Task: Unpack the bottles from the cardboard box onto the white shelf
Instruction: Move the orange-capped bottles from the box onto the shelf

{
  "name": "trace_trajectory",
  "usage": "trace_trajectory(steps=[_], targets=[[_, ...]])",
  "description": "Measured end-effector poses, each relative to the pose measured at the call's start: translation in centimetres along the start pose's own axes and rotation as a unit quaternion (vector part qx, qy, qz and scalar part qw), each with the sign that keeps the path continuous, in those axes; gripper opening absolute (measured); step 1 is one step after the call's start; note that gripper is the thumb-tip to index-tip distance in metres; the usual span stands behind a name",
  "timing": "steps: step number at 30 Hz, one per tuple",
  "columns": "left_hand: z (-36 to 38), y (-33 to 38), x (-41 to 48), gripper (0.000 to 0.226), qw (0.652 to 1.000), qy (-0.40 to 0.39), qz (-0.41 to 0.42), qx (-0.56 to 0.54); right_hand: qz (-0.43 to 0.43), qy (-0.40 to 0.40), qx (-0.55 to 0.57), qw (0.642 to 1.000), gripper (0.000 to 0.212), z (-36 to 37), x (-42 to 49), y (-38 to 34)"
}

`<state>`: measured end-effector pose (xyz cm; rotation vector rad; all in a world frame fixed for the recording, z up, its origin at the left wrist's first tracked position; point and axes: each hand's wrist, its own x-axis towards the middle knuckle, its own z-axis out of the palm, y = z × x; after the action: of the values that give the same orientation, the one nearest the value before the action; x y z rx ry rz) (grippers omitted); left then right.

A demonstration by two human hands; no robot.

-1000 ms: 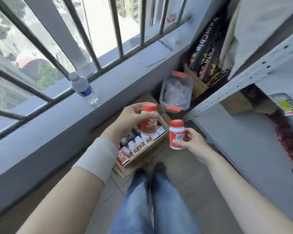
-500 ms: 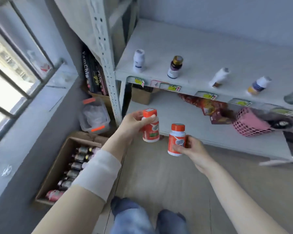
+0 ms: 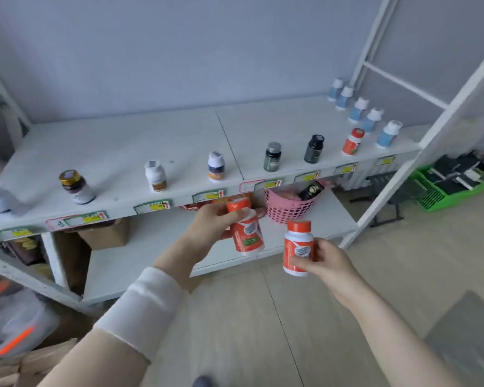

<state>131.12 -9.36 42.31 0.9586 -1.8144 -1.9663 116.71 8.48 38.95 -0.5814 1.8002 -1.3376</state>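
Note:
My left hand (image 3: 211, 223) grips an orange-and-white bottle (image 3: 246, 231) with an orange cap, tilted slightly, in front of the shelf's edge. My right hand (image 3: 326, 261) holds a second matching bottle (image 3: 297, 248) upright, lower and to the right. The white shelf (image 3: 123, 152) stretches across the view at chest height. Along its front stand several bottles, among them a matching orange one (image 3: 353, 141) near the right end. A corner of the cardboard box (image 3: 25, 364) shows at the bottom left.
Blue-and-white bottles (image 3: 359, 108) line the shelf's right end. A pink basket (image 3: 289, 206) and a brown box (image 3: 106, 233) sit on the lower shelf. A clear lidded bin (image 3: 11, 325) is at the left, a green crate (image 3: 453, 180) at the right. Wooden floor lies below.
My view has swung right, from the box by the window to the shelf's front. Both hands carry their bottles along and have risen toward the shelf edge.

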Motion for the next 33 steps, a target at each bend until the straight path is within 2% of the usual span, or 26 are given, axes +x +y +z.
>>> trace_trajectory(steps=[4, 11, 16, 21, 28, 33], targets=[[4.7, 2.8, 6.1, 0.036, 0.998, -0.052, 0.02, 0.037, -0.015, 0.043, 0.013, 0.999, 0.032, -5.9, 2.7, -1.2], [10.9, 8.7, 17.7, 0.026, 0.989, -0.127, 0.059, 0.05, -0.047, 0.082, -0.026, 0.995, 0.036, -14.5, 12.3, -5.9], [12.6, 13.0, 26.0, 0.018, 0.991, -0.104, 0.077, 0.042, -0.042, 0.098, -0.035, 0.994, 0.048, -18.8, 19.3, -9.8], [14.3, 14.9, 33.2, 0.019, 0.992, -0.084, 0.085, 0.03, -0.033, 0.104, -0.036, 0.993, 0.054, -22.2, 25.6, -11.7], [15.9, 14.4, 41.6, 0.037, 0.996, -0.026, 0.07, 0.05, -0.036, 0.088, -0.058, 0.994, 0.05, -26.4, 34.2, -12.3], [17.8, 15.4, 48.1, 0.036, 0.995, 0.008, 0.067, 0.072, -0.039, 0.059, -0.082, 0.994, 0.057, -29.9, 41.4, -13.2]])
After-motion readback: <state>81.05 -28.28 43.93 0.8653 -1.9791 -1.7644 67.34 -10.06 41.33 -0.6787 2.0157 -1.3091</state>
